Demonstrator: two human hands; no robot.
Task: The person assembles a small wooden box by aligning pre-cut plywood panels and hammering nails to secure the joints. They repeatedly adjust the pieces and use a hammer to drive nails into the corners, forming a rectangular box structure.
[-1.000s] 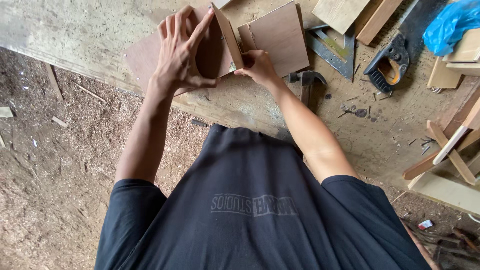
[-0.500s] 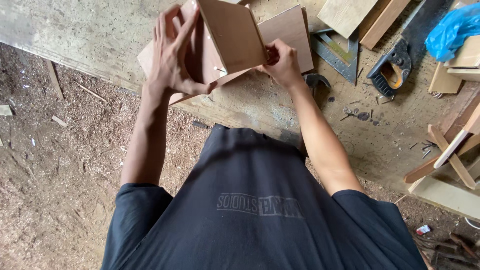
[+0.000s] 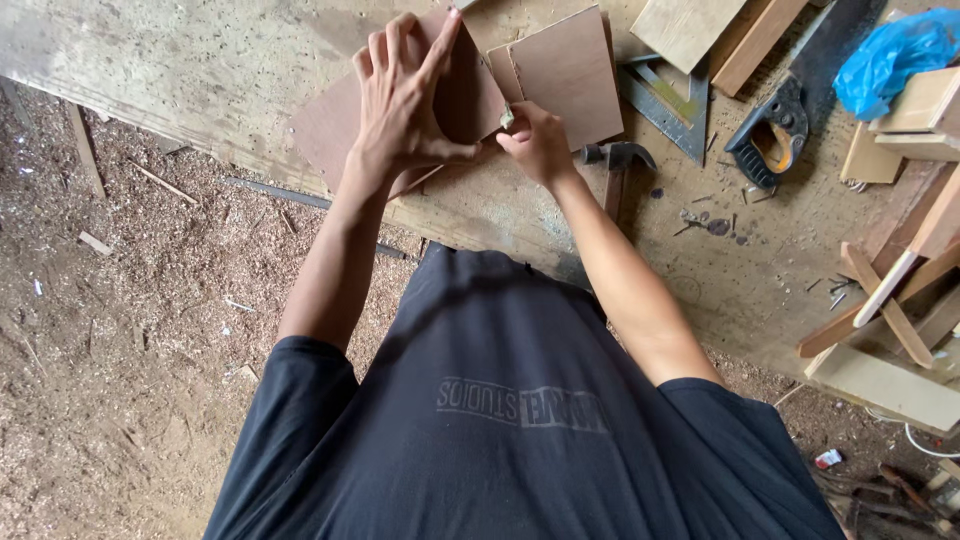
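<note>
My left hand [image 3: 405, 95] spreads its fingers over a thin brown board [image 3: 468, 95] that stands on edge on the workbench, with the thumb hooked under its near side. My right hand [image 3: 535, 140] pinches the board's near right corner, where a small pale bit shows between the fingertips. A flat brown panel [image 3: 320, 130] lies under the left hand. Another brown panel [image 3: 565, 70] lies just beyond the right hand.
A hammer [image 3: 615, 165] lies just right of my right hand. Farther right are a metal square [image 3: 665, 100], a hand saw with a black and orange handle [image 3: 775, 135], a blue plastic bag [image 3: 900, 45] and wood strips [image 3: 890, 290]. The floor [image 3: 130, 350] on the left is covered in sawdust.
The board was tilted up with its face showing half a second ago; it now stands lower on edge between my hands. The right hand dropped to its near corner.
</note>
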